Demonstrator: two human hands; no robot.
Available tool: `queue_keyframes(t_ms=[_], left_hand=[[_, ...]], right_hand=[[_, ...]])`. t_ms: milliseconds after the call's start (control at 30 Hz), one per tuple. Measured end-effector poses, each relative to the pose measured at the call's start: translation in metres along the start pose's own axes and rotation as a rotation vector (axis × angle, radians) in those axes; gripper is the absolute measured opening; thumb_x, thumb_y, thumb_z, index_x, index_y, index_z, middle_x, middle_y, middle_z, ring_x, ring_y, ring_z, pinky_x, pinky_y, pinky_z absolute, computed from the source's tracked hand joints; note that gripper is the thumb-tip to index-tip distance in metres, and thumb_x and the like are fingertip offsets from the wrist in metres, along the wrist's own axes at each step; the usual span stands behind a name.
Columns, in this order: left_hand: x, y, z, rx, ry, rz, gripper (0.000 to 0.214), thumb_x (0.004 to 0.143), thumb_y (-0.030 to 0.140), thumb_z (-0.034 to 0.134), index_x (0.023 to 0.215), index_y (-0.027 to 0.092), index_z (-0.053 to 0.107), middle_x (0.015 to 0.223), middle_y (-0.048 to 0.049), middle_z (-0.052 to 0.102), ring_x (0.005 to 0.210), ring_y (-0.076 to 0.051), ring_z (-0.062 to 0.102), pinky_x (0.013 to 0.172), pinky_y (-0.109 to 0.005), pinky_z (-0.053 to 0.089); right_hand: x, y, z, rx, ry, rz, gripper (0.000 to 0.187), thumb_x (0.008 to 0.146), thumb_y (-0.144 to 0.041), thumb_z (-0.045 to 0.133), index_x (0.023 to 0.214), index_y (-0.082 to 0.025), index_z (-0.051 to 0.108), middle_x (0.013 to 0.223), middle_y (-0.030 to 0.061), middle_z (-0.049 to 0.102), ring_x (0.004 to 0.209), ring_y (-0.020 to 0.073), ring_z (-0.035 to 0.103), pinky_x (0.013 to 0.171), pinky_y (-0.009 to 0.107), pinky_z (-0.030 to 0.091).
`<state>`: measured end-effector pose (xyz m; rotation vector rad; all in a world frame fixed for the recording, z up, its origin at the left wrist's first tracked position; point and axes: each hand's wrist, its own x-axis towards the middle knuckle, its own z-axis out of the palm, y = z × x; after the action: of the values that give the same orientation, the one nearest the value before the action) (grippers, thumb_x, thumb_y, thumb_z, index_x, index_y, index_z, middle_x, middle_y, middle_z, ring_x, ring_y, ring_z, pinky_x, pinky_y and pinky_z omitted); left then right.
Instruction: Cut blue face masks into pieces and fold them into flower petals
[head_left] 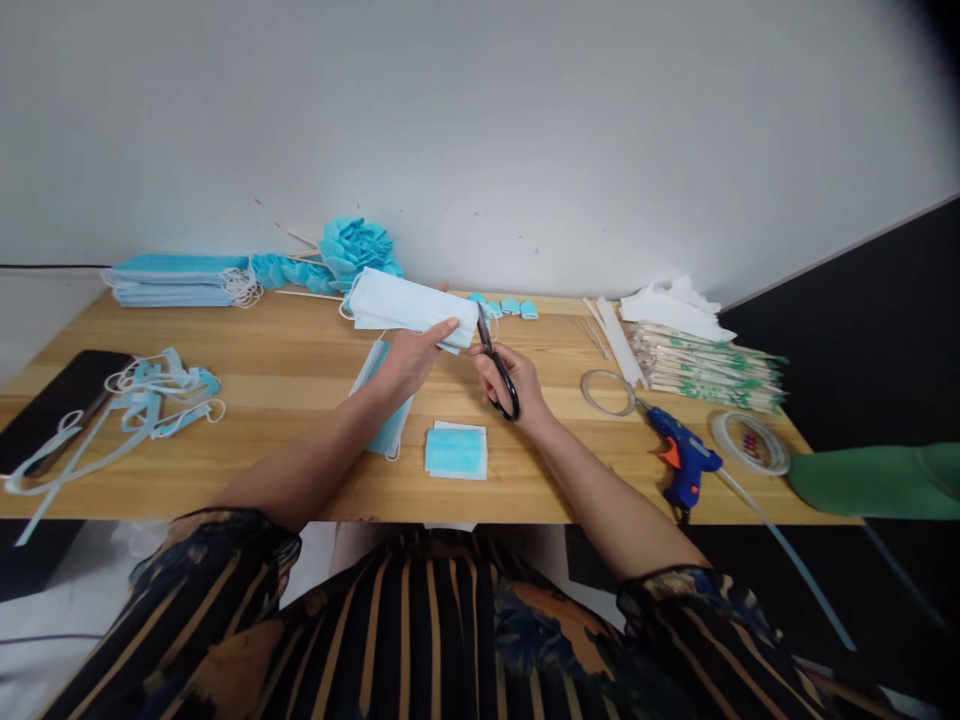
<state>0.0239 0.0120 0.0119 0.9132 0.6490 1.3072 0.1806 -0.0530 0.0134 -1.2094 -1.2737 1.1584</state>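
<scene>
My left hand (411, 357) grips a folded stack of light blue face masks (409, 302) and holds it up above the wooden table (285, 350). My right hand (511, 380) is closed on black-handled scissors (496, 362), whose blades point up at the right end of the mask stack. Another blue mask (386, 425) lies on the table under my left forearm. A small cut stack of blue mask squares (456, 451) lies at the front, between my arms.
A pile of masks (176, 280) and a blue ruffled flower (356, 248) sit at the back left. Cut ear loops and strips (135, 400) lie left, beside a dark phone (56, 400). Right: a blue glue gun (684, 462), tape rolls (748, 441), wrapped chopsticks (709, 368), white scraps (675, 305).
</scene>
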Motion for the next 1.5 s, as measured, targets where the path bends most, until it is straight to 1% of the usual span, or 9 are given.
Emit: queue_keyframes(t_ms=[100,267,367,533,767,1067,1200,1367,1500], left_hand=[[0.004,0.006,-0.005,0.030,-0.012,0.018,0.079,0.073,0.030,0.085,0.147,0.027,0.058,0.139,-0.0078,0.069,0.142,-0.029,0.056,0.124,-0.046,0.038],[0.010,0.023,-0.010,0.102,-0.052,0.077,0.085,0.069,0.032,0.087,0.148,0.023,0.056,0.141,-0.0106,0.066,0.145,-0.035,0.051,0.126,-0.051,0.034],[0.011,0.033,-0.013,0.177,-0.069,0.074,0.082,0.066,0.033,0.089,0.142,0.022,0.061,0.132,-0.0107,0.070,0.141,-0.038,0.053,0.125,-0.055,0.035],[0.010,0.041,-0.018,0.270,-0.138,0.021,0.074,0.063,0.028,0.092,0.132,0.018,0.070,0.120,-0.0129,0.074,0.134,-0.042,0.058,0.121,-0.058,0.039],[0.010,0.044,-0.020,0.301,-0.187,0.033,0.072,0.063,0.027,0.092,0.131,0.017,0.070,0.126,-0.0123,0.073,0.136,-0.043,0.057,0.123,-0.057,0.038],[0.007,0.060,-0.019,0.219,-0.217,0.002,0.067,0.062,0.017,0.091,0.126,0.017,0.072,0.123,-0.0124,0.074,0.142,-0.045,0.051,0.123,-0.058,0.037],[0.007,0.059,-0.021,0.280,-0.251,-0.019,0.076,0.064,0.024,0.092,0.135,0.013,0.068,0.123,-0.0152,0.074,0.139,-0.047,0.055,0.121,-0.060,0.039],[0.013,0.052,-0.028,0.453,-0.372,0.065,0.081,0.073,0.042,0.087,0.145,0.015,0.060,0.133,-0.0157,0.072,0.131,-0.042,0.063,0.117,-0.059,0.046],[0.016,0.050,-0.033,0.540,-0.422,0.101,0.080,0.078,0.047,0.082,0.148,0.017,0.056,0.135,-0.0156,0.071,0.127,-0.038,0.066,0.114,-0.056,0.051]], right_hand=[[0.003,0.002,-0.004,0.003,-0.063,0.012,0.053,0.078,-0.069,0.072,0.096,-0.020,0.069,0.050,-0.0105,0.046,0.041,0.0071,0.039,0.053,0.026,0.051],[0.007,0.000,-0.013,-0.072,-0.199,0.009,0.063,0.078,-0.072,0.069,0.107,-0.016,0.071,0.060,-0.0051,0.058,0.050,0.0079,0.047,0.051,0.022,0.037],[0.008,0.001,-0.016,-0.094,-0.243,0.010,0.064,0.078,-0.072,0.070,0.108,-0.015,0.072,0.063,-0.0036,0.060,0.052,0.0089,0.049,0.052,0.023,0.037],[0.007,0.001,-0.015,-0.097,-0.250,0.016,0.062,0.079,-0.068,0.072,0.110,-0.015,0.074,0.065,-0.0027,0.061,0.053,0.0090,0.049,0.053,0.023,0.037],[0.006,-0.004,-0.015,-0.089,-0.267,0.007,0.061,0.077,-0.069,0.075,0.107,-0.016,0.076,0.060,-0.0029,0.058,0.051,0.0094,0.046,0.050,0.024,0.035],[0.005,-0.004,-0.016,-0.067,-0.276,0.032,0.064,0.075,-0.067,0.077,0.110,-0.014,0.077,0.059,-0.0045,0.055,0.050,0.0086,0.046,0.051,0.024,0.037],[0.004,-0.003,-0.014,-0.046,-0.292,0.037,0.062,0.076,-0.066,0.077,0.110,-0.014,0.077,0.059,-0.0051,0.054,0.049,0.0080,0.044,0.052,0.025,0.039],[0.004,0.000,-0.015,-0.068,-0.297,0.024,0.062,0.078,-0.064,0.075,0.114,-0.014,0.077,0.061,-0.0048,0.054,0.050,0.0084,0.044,0.053,0.025,0.041],[0.004,0.000,-0.016,-0.088,-0.300,0.013,0.062,0.080,-0.064,0.073,0.116,-0.013,0.076,0.061,-0.0043,0.054,0.050,0.0086,0.044,0.053,0.026,0.041]])
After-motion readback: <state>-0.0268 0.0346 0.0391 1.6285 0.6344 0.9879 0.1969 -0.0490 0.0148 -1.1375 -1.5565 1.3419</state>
